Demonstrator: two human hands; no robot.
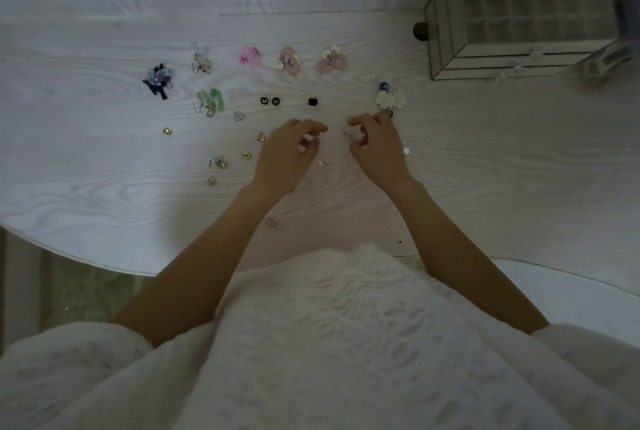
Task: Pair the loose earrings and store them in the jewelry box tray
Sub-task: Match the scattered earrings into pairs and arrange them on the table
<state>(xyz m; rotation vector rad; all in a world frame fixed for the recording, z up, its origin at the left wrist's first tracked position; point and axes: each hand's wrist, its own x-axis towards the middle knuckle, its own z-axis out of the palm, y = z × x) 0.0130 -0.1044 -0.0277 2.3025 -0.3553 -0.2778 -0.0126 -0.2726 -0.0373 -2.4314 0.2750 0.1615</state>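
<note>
Several earrings lie spread on the white wooden table: pink flower ones, a green pair, two black round studs, a black square stud and white flower ones. My left hand and my right hand hover close together over the table's middle, fingers curled, fingertips facing each other. Whether either hand pinches something is too small to make out. A tiny pale earring lies between them. The glass jewelry box with its gridded tray stands at the far right.
Small gold pieces and a clear heart piece lie left of my left hand. A dark blue bow earring cluster sits at the far left. A small clear piece lies near the table's front edge. My white fuzzy garment fills the foreground.
</note>
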